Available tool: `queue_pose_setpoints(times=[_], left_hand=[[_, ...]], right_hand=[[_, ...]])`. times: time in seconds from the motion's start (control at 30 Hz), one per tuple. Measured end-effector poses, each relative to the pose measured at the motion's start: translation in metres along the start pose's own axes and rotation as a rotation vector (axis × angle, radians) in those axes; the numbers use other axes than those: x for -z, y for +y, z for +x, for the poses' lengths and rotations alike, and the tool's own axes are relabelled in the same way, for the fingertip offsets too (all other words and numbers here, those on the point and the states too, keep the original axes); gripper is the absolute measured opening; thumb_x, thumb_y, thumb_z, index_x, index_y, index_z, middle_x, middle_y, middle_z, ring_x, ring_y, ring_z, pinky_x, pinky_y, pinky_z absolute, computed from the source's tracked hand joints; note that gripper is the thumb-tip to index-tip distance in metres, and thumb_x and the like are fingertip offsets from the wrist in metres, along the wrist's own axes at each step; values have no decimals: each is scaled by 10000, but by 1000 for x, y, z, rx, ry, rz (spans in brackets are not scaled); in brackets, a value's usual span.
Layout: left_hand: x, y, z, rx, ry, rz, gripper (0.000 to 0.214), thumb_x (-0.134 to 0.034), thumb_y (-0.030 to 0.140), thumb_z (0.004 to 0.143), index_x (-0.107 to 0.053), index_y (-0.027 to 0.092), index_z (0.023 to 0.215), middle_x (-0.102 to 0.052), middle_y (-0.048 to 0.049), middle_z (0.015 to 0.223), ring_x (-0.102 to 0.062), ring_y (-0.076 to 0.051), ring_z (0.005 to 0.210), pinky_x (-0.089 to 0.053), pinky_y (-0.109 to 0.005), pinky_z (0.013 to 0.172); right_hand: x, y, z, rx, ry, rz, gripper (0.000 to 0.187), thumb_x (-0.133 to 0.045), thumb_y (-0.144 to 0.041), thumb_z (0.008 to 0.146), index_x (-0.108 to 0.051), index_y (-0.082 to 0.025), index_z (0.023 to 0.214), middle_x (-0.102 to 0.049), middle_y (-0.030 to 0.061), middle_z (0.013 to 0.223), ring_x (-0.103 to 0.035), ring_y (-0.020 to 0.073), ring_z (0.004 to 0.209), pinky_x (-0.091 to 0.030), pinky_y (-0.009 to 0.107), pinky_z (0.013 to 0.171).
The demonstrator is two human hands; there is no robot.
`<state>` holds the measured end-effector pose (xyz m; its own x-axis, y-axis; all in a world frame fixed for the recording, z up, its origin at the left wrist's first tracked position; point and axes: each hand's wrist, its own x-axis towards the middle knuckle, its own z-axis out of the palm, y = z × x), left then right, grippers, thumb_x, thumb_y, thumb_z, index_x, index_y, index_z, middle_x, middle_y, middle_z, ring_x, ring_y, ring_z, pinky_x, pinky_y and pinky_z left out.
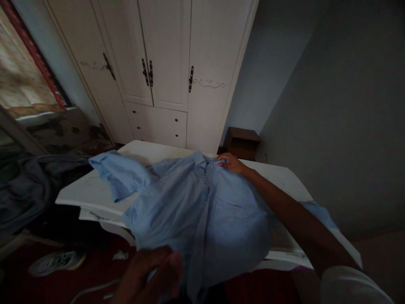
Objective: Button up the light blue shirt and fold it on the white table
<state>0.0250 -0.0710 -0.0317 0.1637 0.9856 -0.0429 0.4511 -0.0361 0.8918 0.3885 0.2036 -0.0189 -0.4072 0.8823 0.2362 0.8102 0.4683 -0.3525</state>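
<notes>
A light blue button-up shirt (177, 202) lies front side up across a white table, its lower part hanging over the near edge. Its collar points toward the far side, and one short sleeve (123, 173) spreads out to the left. My right hand (232, 164) is closed on the shirt near the collar, at the shoulder on the right, with the forearm stretched over the table. Low in the view, my left hand (152, 272) is in front of the shirt's hanging lower part. It is dark and blurred with its fingers bent, and whether it grips cloth is unclear.
Beneath the shirt is the white table (272, 169). Beyond it stand a white wardrobe (164, 55) and a small brown cabinet (243, 141). Dark clothing (34, 185) is heaped at left. A shoe (57, 262) lies on the red floor. A grey wall rises at right.
</notes>
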Motion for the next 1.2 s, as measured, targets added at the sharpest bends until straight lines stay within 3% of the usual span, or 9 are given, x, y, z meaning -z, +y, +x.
queue_pose_setpoints(times=[0.1, 0.17, 0.27, 0.4, 0.5, 0.67, 0.93, 1.07, 1.2], left_hand=[[-13, 73, 93, -363, -6, -4, 376, -404, 421, 931, -691, 212, 809, -690, -40, 811, -633, -185, 765, -520, -305, 745], [-24, 98, 162, -485, 89, 156, 321, -403, 258, 929, -644, 172, 1121, -681, -77, 1084, -626, -195, 968, -497, -330, 874], [-36, 102, 250, -593, 26, 604, 493, -465, 73, 836, -556, 208, 1301, -533, -101, 1384, -434, -256, 1303, -325, -460, 1083], [-36, 88, 317, -570, -353, 915, 370, -662, 143, 724, -703, 302, 1055, -607, -74, 1310, -360, -328, 1363, -196, -578, 1096], [-30, 86, 345, -566, -379, 880, 146, -710, 236, 688, -740, 289, 821, -734, -44, 1020, -561, -279, 1157, -273, -478, 1071], [-37, 92, 380, -568, -100, 761, 335, -512, 386, 875, -704, 184, 1060, -689, -94, 1145, -597, -233, 1089, -401, -339, 958], [-73, 67, 396, -537, -42, 756, 265, -577, 358, 847, -734, 195, 986, -712, -98, 1063, -613, -258, 1043, -413, -386, 953], [-67, 57, 397, -565, -48, 710, 317, -603, 399, 834, -711, 190, 1047, -702, -93, 1084, -594, -245, 1078, -408, -374, 984], [-45, 60, 391, -584, 62, 623, 412, -448, 394, 930, -625, 130, 1192, -625, -121, 1238, -540, -205, 1166, -383, -327, 1037]], right_hand=[[0, -9, -7, 18, -42, -27, 279, -630, -287, 827, -686, -223, 1093, -675, 75, 1152, -543, 265, 1139, -346, 432, 992], [1, -14, -11, 52, -62, -61, 356, -684, -346, 799, -674, -240, 1139, -670, 78, 1165, -525, 282, 1152, -317, 456, 999], [3, -17, -12, 84, -57, -92, 329, -694, -386, 802, -699, -252, 1102, -688, 80, 1094, -534, 283, 1114, -305, 455, 982], [2, -10, -1, 38, -4, -75, 194, -652, -367, 843, -747, -237, 951, -711, 71, 976, -567, 260, 1040, -324, 417, 947], [-1, -3, 11, -5, 13, -48, 190, -641, -358, 847, -751, -227, 929, -717, 62, 978, -584, 250, 1029, -350, 384, 931], [-6, 6, 34, -157, 33, -43, 180, -615, -303, 847, -742, -233, 952, -715, 52, 1048, -606, 243, 1049, -386, 371, 930], [-18, 21, 41, -181, 105, 115, 223, -519, -262, 868, -719, -193, 941, -723, 37, 972, -650, 200, 934, -480, 300, 853], [-16, 23, 38, -180, 106, 103, 235, -502, -293, 879, -709, -208, 952, -725, 29, 965, -652, 208, 928, -486, 325, 853], [-22, 12, 46, -292, 67, -62, 203, -538, -266, 865, -711, -239, 967, -717, 28, 1055, -624, 222, 1029, -443, 356, 909]])
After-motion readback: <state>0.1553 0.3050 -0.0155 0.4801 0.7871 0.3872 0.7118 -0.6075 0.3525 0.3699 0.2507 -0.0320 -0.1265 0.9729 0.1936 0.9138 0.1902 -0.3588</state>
